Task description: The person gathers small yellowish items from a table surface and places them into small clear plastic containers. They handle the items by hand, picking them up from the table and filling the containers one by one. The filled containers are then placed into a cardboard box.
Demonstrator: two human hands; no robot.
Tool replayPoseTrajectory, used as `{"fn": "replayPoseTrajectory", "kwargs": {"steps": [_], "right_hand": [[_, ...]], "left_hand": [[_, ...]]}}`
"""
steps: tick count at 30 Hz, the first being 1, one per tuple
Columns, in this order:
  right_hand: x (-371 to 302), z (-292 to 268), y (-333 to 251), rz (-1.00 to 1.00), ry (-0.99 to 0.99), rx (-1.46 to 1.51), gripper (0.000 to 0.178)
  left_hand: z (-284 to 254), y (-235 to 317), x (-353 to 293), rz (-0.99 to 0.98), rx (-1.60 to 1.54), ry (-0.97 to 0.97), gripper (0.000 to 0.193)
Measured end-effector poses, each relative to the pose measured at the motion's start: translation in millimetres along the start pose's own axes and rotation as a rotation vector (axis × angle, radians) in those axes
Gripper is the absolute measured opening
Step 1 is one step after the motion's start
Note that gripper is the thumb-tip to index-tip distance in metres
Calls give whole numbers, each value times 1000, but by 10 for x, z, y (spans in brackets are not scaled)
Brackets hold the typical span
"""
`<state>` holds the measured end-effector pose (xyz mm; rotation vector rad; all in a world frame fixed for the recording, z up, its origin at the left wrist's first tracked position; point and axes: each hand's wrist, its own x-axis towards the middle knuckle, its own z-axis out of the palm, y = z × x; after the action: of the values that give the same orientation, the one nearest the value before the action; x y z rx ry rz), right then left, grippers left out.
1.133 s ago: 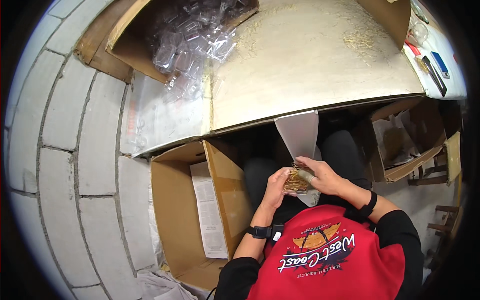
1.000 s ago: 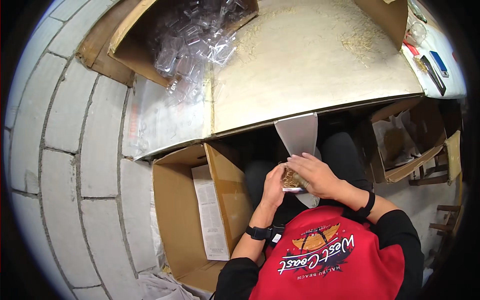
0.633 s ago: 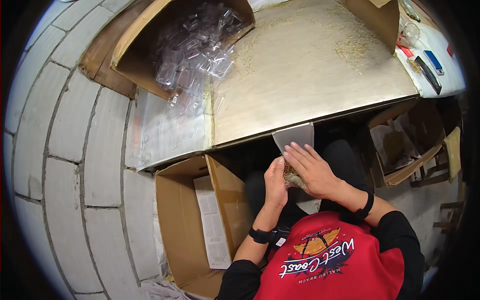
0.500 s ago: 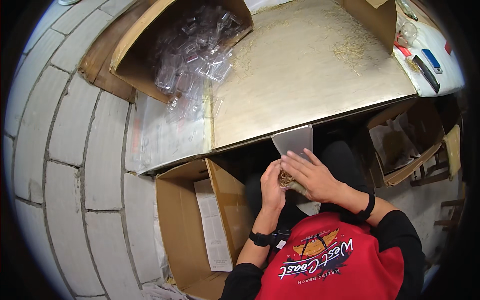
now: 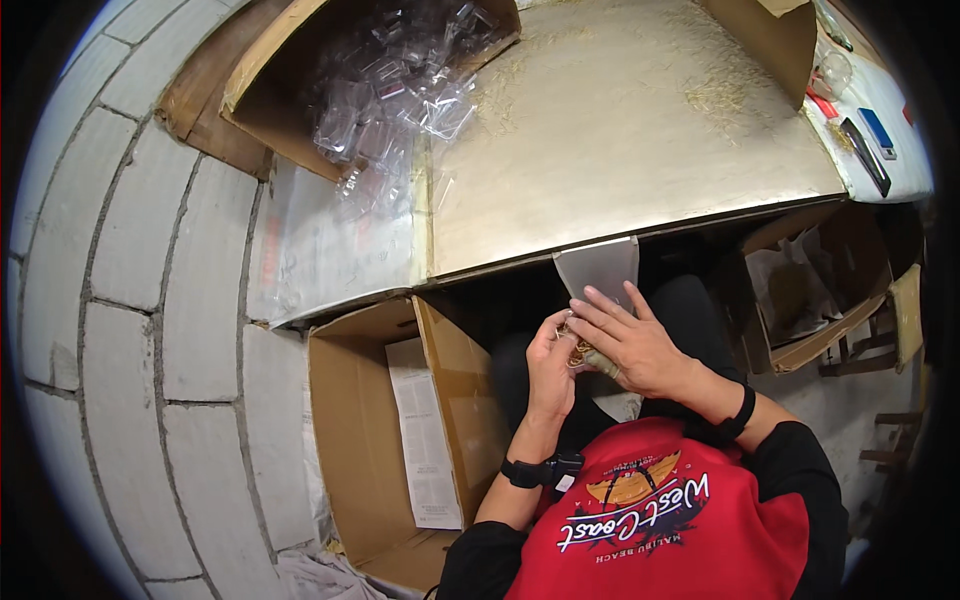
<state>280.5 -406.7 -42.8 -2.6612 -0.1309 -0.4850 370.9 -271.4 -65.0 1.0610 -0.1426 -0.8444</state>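
In front of my lap, just below the table's near edge, my left hand [image 5: 548,372] is closed around a cluster of small gold-coloured pieces [image 5: 579,352]. Whether a clear box encloses them I cannot tell, as my fingers cover most of it. My right hand [image 5: 632,350] lies over the cluster with its fingers stretched out toward the upper left, and its thumb side carries a tan covering. Right beyond my fingertips, a grey chute-like plate [image 5: 600,268] slopes down from the table edge.
Thin golden bits [image 5: 720,98] lie scattered over the tabletop [image 5: 620,170]. At the far left, a tipped carton spills clear plastic boxes [image 5: 385,105]. An open cardboard box [image 5: 350,440] stands left of my legs, another carton [image 5: 815,285] at right. A blue device [image 5: 878,133] sits at the far right.
My view has shifted slightly. The fingers of my right hand have spread a little and slid across the cluster, showing more of the golden pieces. My left hand keeps its hold.
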Motion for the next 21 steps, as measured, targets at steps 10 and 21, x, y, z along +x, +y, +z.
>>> {"fn": "replayPoseTrajectory", "kwargs": {"steps": [10,21], "right_hand": [[0,-16,43,-86,-33,10,51],[57,-27,216,586,119,709,19]], "left_hand": [[-17,-3,37,43,-110,6,26],[35,57,32,-46,71,-44,32]]}}
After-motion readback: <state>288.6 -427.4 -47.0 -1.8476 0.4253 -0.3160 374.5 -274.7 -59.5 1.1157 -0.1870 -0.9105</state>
